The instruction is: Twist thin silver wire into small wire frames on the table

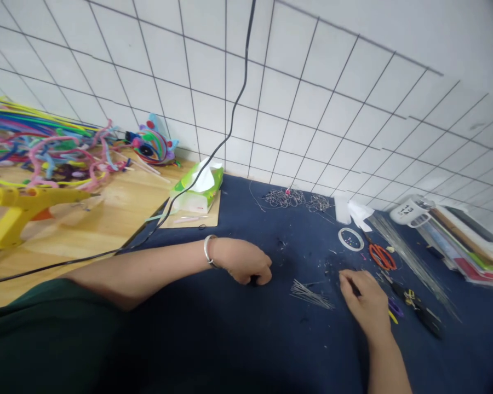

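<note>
My left hand (244, 261), with a silver bangle at its wrist, is closed above the dark blue cloth, fingers curled down. Whatever it may hold is hidden beneath the fingers. To the right, my right hand (365, 301) is closed as well, thumb against the curled fingers. A dark patch shows between them, too unclear to name. Between the two hands lies a small bundle of short thin metal wires (311, 294), nearer to my right hand. Small bits of wire are scattered on the cloth (246, 339) around it.
Right of my right hand lie orange-handled scissors (382, 257), black pliers (421, 312), a bead dish (350, 239) and long wires (414, 262). Tangled wire (285, 200) is by the wall. At left are a tissue pack (201, 189), a yellow glue gun (28, 208) and a black cable (232, 120).
</note>
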`<move>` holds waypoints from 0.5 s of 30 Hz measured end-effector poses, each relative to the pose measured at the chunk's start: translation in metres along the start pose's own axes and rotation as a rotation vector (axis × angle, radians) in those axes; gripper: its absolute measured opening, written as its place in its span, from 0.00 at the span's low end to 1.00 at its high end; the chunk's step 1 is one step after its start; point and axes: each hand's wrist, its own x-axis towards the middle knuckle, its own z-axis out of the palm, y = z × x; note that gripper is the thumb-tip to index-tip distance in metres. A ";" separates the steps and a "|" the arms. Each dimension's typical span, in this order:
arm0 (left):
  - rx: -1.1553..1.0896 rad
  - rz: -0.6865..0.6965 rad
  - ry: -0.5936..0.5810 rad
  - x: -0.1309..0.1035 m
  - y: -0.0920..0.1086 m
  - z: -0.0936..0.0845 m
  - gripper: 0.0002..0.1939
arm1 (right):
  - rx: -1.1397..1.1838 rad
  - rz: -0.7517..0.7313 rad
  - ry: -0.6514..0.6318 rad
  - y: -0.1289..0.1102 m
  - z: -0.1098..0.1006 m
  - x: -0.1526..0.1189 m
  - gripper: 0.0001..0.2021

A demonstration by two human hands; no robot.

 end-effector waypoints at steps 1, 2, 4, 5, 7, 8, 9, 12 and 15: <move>0.006 -0.003 0.001 0.001 0.002 0.001 0.12 | 0.004 0.022 0.037 0.002 -0.003 -0.001 0.07; 0.018 -0.002 0.000 0.002 0.004 0.003 0.11 | 0.012 0.043 0.070 0.003 -0.006 -0.002 0.07; 0.058 -0.002 0.021 0.003 0.006 0.005 0.10 | 0.031 0.096 0.136 0.004 -0.012 -0.005 0.07; 0.069 -0.005 0.034 0.004 0.007 0.007 0.10 | 0.040 0.135 0.176 0.005 -0.014 -0.006 0.07; 0.064 -0.011 0.049 0.004 0.007 0.010 0.10 | 0.059 0.242 0.280 0.007 -0.018 -0.009 0.08; 0.058 -0.009 0.052 0.005 0.007 0.012 0.10 | 0.073 0.307 0.342 0.008 -0.019 -0.010 0.09; 0.058 -0.007 0.054 0.005 0.007 0.013 0.11 | 0.095 0.370 0.396 0.009 -0.020 -0.012 0.10; 0.068 -0.008 0.057 0.006 0.007 0.016 0.11 | 0.202 0.514 0.544 0.012 -0.021 -0.014 0.12; 0.021 -0.021 0.037 0.008 0.004 0.016 0.12 | 0.346 0.590 0.740 0.014 -0.022 -0.013 0.13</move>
